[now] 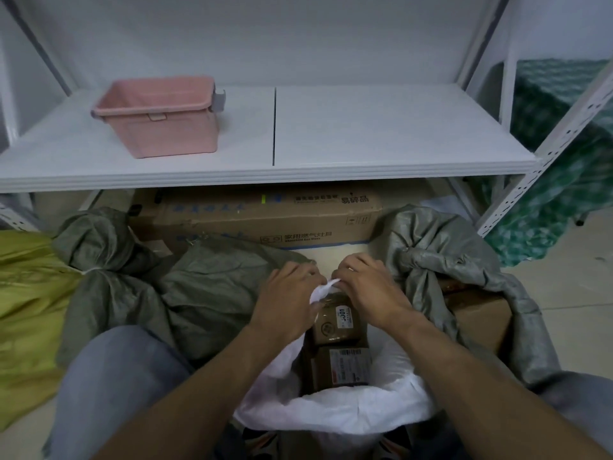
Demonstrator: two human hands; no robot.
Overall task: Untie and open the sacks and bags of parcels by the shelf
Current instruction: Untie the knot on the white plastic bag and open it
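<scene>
Left hand (288, 293): reaches out over the white bag (348, 406); the grip is pinching a bunched bit of the bag's far rim, fingers curled.
Right hand (368, 287): just beside the left hand, knuckles up; the grip is pinching the same white bunch from the other side.
White bag: on the floor between the person's knees, in front of the shelf (381, 134); its mouth is wide at the near side and gathered at the far side under the hands.
Parcels: two brown ones lie inside the bag, one behind the other. The far parcel (335, 323) sits right under the hands, and the near parcel (341, 370) has a printed label on top.
Tied sack (109, 280): grey-green, left of the bag, with its neck bound by a pale string.
Slumped sack (212, 287): grey-green, between the tied sack and the left hand; I cannot tell how it is closed.
Right sack (441, 257): grey and crumpled, draped over a carton (477, 317).
Yellow sack (26, 300): at the far left, touching the tied sack.
Long box (265, 220): cardboard, under the shelf, behind the sacks.
Pink bin (159, 127): on the shelf, left part.
</scene>
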